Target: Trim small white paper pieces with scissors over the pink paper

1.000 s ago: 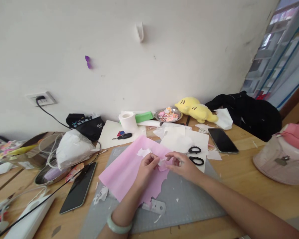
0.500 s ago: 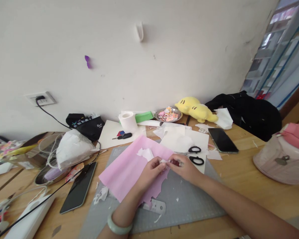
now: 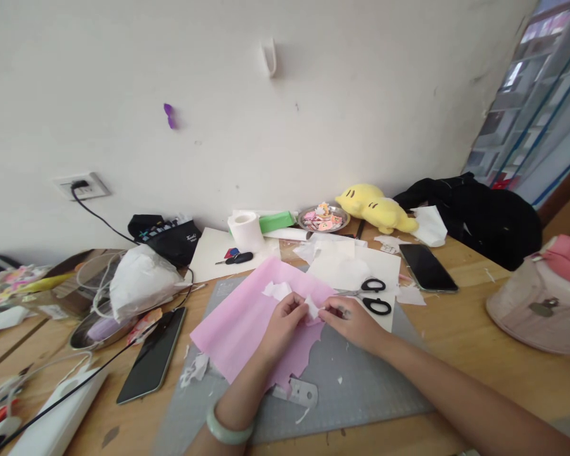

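A small piece of white paper [image 3: 312, 308] is pinched between my two hands, above the right edge of a pink sheet [image 3: 247, 323]. My left hand [image 3: 289, 316] is closed on its left side, and a pale green bangle circles that wrist. At its right side the fingertips of my right hand [image 3: 344, 315] pinch the edge. Another white scrap [image 3: 277, 291] lies on the pink sheet beside my left hand. Black-handled scissors [image 3: 375, 296] rest just beyond my right hand. A metal ruler [image 3: 304, 392] pokes out from under the pink sheet.
Beneath lies a grey cutting mat [image 3: 361, 392] dotted with scraps. Phones lie left [image 3: 152, 354] and right [image 3: 427, 267]. Behind stand a white roll [image 3: 246, 231], a dish of small pieces [image 3: 323, 218] and a yellow plush toy [image 3: 375, 208]. A pinkish bag [image 3: 541, 304] sits at right.
My hands have drawn slightly apart, and more of the white paper shows between them. The pink sheet and the scissors stay in place; the view has shifted slightly.
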Tool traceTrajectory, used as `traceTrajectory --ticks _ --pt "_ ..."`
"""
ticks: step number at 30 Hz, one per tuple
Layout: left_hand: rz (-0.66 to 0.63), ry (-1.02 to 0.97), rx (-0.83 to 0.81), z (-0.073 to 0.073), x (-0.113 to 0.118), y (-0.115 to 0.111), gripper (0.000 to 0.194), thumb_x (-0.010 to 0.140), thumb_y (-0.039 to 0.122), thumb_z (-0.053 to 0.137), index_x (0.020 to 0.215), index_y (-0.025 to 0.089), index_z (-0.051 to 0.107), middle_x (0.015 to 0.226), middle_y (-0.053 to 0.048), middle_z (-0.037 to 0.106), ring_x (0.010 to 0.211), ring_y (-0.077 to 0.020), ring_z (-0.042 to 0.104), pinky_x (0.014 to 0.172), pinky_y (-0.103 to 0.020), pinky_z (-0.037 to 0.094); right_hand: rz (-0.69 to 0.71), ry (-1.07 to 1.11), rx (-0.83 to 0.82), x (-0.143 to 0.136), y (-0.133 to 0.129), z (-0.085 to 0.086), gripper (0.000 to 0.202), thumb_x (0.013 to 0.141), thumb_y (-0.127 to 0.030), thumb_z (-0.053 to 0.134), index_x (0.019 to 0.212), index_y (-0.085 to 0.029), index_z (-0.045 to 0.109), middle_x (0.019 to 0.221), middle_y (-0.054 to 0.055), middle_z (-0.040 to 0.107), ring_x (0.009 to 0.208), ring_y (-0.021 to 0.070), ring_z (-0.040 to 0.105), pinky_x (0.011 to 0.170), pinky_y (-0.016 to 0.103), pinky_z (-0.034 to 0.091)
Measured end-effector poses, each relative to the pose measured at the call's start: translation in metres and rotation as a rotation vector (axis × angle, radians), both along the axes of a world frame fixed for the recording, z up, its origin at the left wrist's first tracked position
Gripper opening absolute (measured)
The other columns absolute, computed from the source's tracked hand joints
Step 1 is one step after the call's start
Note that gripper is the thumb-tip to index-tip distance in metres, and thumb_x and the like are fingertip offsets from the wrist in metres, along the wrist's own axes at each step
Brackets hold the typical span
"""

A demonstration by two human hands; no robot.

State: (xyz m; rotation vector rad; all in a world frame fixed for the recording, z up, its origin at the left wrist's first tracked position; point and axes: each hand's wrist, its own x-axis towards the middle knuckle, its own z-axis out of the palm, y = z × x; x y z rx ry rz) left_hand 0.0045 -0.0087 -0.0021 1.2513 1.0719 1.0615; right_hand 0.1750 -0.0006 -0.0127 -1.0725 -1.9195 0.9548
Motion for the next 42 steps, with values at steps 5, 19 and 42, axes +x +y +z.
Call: traceTrajectory --ticks 5,19,42 --pt "0.015 -0.042 0.011 0.0 0.002 0.001 0.018 0.071 0.028 0.059 0.062 0.023 0.045 0.056 0.006 0.051 0.056 -0.0141 0.048 0.061 -0.029 0.039 0.034 -0.01 -0.021 0.0 -0.001 0.002 0.019 0.085 -0.026 0.057 0.069 -0.016 0.057 0.062 -0.004 0.052 0.058 0.0118 0.05 0.057 0.025 0.04" --pt "0.124 -0.22 -0.049 -0.002 0.001 0.004 0.033 0.07 0.032 0.067 0.065 0.022 0.037 0.064 0.005 0.052 0.064 -0.013 0.057 0.066 -0.027 0.041 -0.197 -0.388 -0.059 0.038 0.018 0.03 0.013 0.078 -0.03 0.056 0.078 -0.02 0.063 0.081 0.005 0.066 0.074 0.0217 0.059 0.066 0.031 0.042" --pt "0.301 -0.115 -0.205 0.003 -0.01 0.011 0.015 0.062 0.025 0.073 0.077 0.021 0.071 0.08 -0.001 0.063 0.075 -0.0185 0.055 0.071 -0.028 0.04 -0.339 -0.727 -0.244 0.096 0.051 0.03 0.039 0.058 -0.026 0.064 0.096 -0.021 0.066 0.079 0.009 0.066 0.059 0.0254 0.059 0.055 0.036 0.041"
